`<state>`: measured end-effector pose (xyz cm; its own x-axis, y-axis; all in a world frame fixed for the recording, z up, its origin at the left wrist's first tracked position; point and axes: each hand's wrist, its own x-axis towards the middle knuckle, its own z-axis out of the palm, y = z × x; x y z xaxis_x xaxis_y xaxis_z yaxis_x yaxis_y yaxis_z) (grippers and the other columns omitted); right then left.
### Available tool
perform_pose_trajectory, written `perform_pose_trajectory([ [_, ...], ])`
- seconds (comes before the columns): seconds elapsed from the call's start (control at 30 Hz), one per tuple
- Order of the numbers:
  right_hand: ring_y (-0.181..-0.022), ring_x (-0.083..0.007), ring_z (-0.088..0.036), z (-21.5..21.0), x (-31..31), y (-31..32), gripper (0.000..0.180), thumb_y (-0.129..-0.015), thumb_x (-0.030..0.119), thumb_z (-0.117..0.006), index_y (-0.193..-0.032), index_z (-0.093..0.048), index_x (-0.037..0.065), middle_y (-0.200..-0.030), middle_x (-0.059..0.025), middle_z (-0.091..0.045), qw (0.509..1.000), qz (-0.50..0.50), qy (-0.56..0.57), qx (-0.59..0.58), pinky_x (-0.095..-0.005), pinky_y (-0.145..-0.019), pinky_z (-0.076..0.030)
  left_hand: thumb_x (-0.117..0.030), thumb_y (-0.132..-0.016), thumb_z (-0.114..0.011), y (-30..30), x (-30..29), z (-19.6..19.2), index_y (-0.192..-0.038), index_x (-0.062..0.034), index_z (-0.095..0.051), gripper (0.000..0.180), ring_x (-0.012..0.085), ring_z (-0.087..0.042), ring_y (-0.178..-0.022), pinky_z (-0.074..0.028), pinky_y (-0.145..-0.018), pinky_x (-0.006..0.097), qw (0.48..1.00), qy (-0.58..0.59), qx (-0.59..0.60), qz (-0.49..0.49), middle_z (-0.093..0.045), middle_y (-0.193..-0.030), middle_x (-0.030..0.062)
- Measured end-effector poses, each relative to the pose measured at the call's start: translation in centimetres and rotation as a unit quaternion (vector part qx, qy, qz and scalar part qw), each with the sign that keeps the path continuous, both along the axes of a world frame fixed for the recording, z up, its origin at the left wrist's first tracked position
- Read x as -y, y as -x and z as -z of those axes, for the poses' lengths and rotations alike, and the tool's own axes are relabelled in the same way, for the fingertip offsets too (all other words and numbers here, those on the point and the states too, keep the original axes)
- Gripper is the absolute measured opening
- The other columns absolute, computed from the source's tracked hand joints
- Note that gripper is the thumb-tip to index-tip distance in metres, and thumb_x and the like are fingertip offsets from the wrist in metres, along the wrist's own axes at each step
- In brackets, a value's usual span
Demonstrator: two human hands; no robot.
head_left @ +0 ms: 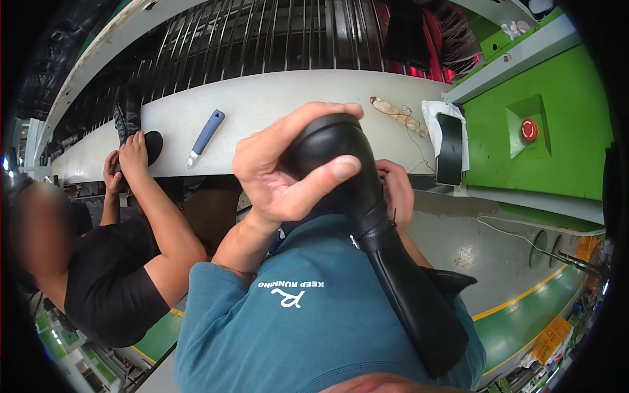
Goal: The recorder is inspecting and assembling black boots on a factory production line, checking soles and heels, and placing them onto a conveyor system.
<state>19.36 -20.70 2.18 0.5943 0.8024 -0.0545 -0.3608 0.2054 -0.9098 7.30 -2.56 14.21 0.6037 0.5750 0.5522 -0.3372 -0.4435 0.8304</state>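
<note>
A black boot (419, 288) is held up in front of my chest, its rounded toe toward the table and its shaft slanting down to the lower right. My left hand (285, 167) grips the toe end, thumb across the upper and fingers reaching over the far edge by the sole. Behind the ankle, my right hand (398, 193) holds the boot with curled fingers; the boot hides much of that hand. A small silver buckle or trim piece (354, 242) shows at the ankle strap. The top of the shaft rests close against my teal shirt.
Across the white table (275, 92) lie a blue-handled tool with a metal tip (209, 136), a thread-wound stick (398, 115) and a dark phone (449, 149) on white paper. A green machine (557, 118) with a red button stands right. At left, a co-worker's hands (134, 157) hold black footwear.
</note>
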Motion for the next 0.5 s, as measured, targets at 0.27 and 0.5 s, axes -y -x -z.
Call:
perform_pose_trajectory([
  [0.27, -0.12, -0.0338, -0.068, 2.9, -1.6, 0.2, 0.06, -0.091, 0.006, -0.083, -0.147, -0.062, -0.004, -0.134, -0.0247, -0.067, 0.898, 0.188, -0.052, 0.394, -0.0429, -0.111, -0.051, -0.018, -0.094, -0.083, 0.3, 0.4, 3.2, -0.145, 0.0098, -0.06, 0.062, 0.0449, -0.071, -0.13, -0.055, -0.115, 0.055, 0.991, 0.106, 0.078, 0.015, -0.071, -0.139, 0.0345],
  [0.5, -0.117, -0.0288, -0.069, -1.6, 1.5, -6.8, 0.052, -0.088, -0.004, -0.09, -0.136, -0.069, -0.007, -0.133, -0.0199, -0.068, 0.88, 0.092, -0.054, 0.462, -0.0388, -0.104, -0.056, -0.014, -0.087, -0.088, 4.7, 0.7, 1.5, -0.16, 0.0088, -0.047, 0.086, 0.0371, -0.07, -0.136, -0.052, -0.12, 0.046, 0.966, 0.203, -0.154, 0.052, -0.068, -0.146, 0.0347],
])
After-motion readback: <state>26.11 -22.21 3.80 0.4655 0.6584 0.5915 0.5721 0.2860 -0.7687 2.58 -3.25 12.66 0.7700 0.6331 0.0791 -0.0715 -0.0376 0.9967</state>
